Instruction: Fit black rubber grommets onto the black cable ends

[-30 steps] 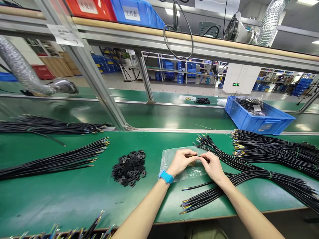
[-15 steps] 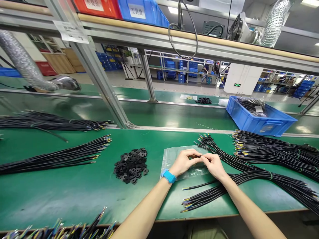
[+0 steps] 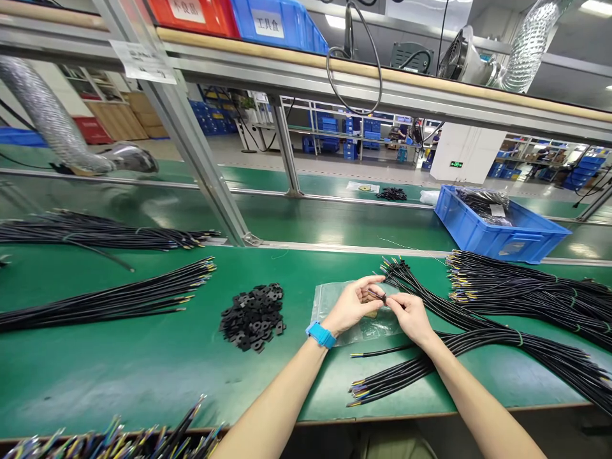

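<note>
Over a clear plastic bag (image 3: 325, 299) my two hands meet at a small black cable end (image 3: 377, 294). My right hand (image 3: 410, 315) pinches it between thumb and fingers. My left hand (image 3: 351, 307), with a blue band at the wrist, curls around the same end, its index finger raised and its thumb beneath. A small dark piece appears on the cable at the fingertips; its detail is too small to tell. Left of the bag lies a pile of small black parts (image 3: 253, 315). Black cables (image 3: 396, 379) with stripped coloured ends lie below my right hand.
Bundles of black cables lie at the right (image 3: 507, 287) and the left (image 3: 119, 293). A blue bin (image 3: 516, 239) stands at the back right. A metal post (image 3: 191, 140) rises behind the bench. More coloured wire ends (image 3: 119, 443) show at the lower left edge.
My left index finger has lifted and the fingers have spread a little, so the dark cable end now shows between my hands. My right hand has barely moved.
</note>
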`<state>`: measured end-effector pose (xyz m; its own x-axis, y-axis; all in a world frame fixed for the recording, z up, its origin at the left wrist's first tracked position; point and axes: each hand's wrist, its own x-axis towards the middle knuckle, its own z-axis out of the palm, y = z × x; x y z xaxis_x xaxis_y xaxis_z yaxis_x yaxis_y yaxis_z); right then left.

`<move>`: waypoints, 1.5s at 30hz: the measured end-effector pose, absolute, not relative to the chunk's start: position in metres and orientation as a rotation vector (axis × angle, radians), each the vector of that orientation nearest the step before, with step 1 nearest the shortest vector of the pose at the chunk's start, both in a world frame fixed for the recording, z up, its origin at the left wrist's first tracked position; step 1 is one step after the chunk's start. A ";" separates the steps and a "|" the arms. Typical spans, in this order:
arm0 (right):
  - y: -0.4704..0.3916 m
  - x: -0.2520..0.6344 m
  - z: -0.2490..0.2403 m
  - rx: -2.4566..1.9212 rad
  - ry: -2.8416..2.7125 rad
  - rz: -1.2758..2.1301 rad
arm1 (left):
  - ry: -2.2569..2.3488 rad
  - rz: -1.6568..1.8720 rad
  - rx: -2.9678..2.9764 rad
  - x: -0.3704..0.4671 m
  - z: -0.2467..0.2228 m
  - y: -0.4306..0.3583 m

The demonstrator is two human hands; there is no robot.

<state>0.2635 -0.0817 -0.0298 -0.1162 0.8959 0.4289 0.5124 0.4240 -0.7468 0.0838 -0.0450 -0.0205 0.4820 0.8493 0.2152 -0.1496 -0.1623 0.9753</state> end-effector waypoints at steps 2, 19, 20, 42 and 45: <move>-0.081 0.264 -0.031 -1.207 -1.744 0.667 | 0.628 1.004 1.512 0.085 -0.019 -0.046; -0.084 0.286 0.008 -1.546 -2.128 -0.245 | 1.984 1.163 2.173 0.036 -0.020 -0.016; -0.098 0.278 0.005 -1.427 -2.240 -0.107 | 2.092 1.085 2.180 0.031 -0.018 -0.015; -0.086 0.257 -0.023 -1.561 -2.144 -0.086 | 2.619 0.517 1.965 -0.009 -0.009 -0.019; -0.086 0.254 -0.028 -1.604 -2.250 -0.216 | 2.654 0.481 1.911 -0.009 -0.008 -0.019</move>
<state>0.2538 -0.0860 -0.0277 -0.2855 0.8796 0.3805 0.9360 0.3413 -0.0867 -0.0085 -0.0189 -0.0080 -0.3226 0.8985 0.2978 0.9458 0.2940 0.1377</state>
